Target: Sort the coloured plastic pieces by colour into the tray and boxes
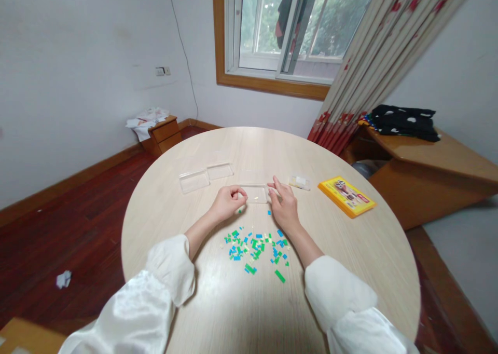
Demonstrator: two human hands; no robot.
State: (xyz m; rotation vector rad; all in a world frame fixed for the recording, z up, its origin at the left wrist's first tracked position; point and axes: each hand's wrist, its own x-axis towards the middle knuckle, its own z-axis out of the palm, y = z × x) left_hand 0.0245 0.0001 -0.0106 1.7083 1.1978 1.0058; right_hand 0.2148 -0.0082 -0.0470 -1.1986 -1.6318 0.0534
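Note:
On the round wooden table (218, 302) a small clear plastic box (254, 193) lies between my two hands. My left hand (227, 201) is curled in a pinch at the box's left end, fingertips touching it. At the box's right end my right hand (284, 204) has its fingers closed on the edge. Several small green, blue and pale yellow bricks (257, 245) lie scattered just in front of my wrists. A single green brick sits under my left hand.
Two clear lids or trays (205, 177) lie to the left of the box. Beyond my right hand are a small clear packet (299, 182) and a yellow booklet (346, 196). A wooden desk (428, 162) with folded dark clothes stands at the right.

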